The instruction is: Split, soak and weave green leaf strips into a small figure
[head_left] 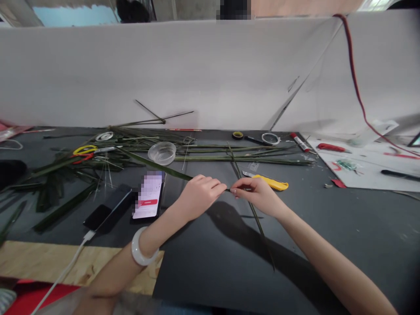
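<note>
Gripping long green leaf [173, 173] near centre of frame: in curled fingers of left hand [201, 197], and by thin end in thumb-and-finger pinch of right hand [258, 196]. Close to narrow strip [259, 225] slanting past right hand toward lower centre; cannot tell whether touching it. Seemingly midway through work on leaf; cannot tell how much already done. Apparently left unworked: loose leaves [65, 209] at left of frame, stalks [246, 159] at upper centre. Near right hand, unheld: yellow cutter [271, 182], right of centre.

Probably a craft workshop: a yellow cutter [272, 182], scissors [96, 151] and green leaf strips [65, 209] lie on the dark table [328, 218].
</note>
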A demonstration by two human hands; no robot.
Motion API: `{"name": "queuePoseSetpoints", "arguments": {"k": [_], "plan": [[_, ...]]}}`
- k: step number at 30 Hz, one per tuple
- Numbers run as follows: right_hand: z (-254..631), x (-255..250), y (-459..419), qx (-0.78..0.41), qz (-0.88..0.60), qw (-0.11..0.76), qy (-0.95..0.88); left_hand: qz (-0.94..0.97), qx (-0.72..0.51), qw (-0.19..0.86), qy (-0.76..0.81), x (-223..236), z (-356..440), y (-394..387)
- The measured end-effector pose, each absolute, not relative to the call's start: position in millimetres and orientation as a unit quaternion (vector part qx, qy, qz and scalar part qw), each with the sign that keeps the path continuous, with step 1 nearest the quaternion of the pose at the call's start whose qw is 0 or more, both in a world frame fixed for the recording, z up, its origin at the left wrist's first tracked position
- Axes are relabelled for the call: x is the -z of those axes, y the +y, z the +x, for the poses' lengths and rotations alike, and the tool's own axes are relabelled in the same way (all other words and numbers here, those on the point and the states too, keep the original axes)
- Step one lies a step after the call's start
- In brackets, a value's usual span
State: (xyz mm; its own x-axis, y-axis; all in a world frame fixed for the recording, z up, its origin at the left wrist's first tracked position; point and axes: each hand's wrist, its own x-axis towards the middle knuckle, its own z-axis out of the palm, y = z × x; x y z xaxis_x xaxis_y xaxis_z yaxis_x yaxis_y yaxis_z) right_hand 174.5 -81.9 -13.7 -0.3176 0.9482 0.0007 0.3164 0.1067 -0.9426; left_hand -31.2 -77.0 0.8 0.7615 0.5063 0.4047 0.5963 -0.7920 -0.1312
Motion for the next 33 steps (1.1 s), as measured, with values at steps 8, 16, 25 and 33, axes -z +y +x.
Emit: {"name": "queuePoseSetpoints", "arguments": {"k": [8,16,25,33], "plan": [[175.2,15.4,-81.6,-0.493,-0.468,0.369,-0.634,-0.927,0.182,0.175,-0.278,-6.6,-31.9,-79.0],[202.4,4.3,-67.6,-0.531,-0.492,0.476,-0.499,-0.923,0.190,0.128,-0.310,-15.5,-44.7,-74.4],[284.7,0.6,-36.3,-0.365,-0.540,0.619,-0.438,-0.896,0.227,0.113,-0.365,-48.0,-63.8,-84.0],[349.2,11.7,-30.1,-0.273,-0.599,0.653,-0.375,-0.880,0.220,0.098,-0.409,-56.6,-78.8,-81.9]]}}
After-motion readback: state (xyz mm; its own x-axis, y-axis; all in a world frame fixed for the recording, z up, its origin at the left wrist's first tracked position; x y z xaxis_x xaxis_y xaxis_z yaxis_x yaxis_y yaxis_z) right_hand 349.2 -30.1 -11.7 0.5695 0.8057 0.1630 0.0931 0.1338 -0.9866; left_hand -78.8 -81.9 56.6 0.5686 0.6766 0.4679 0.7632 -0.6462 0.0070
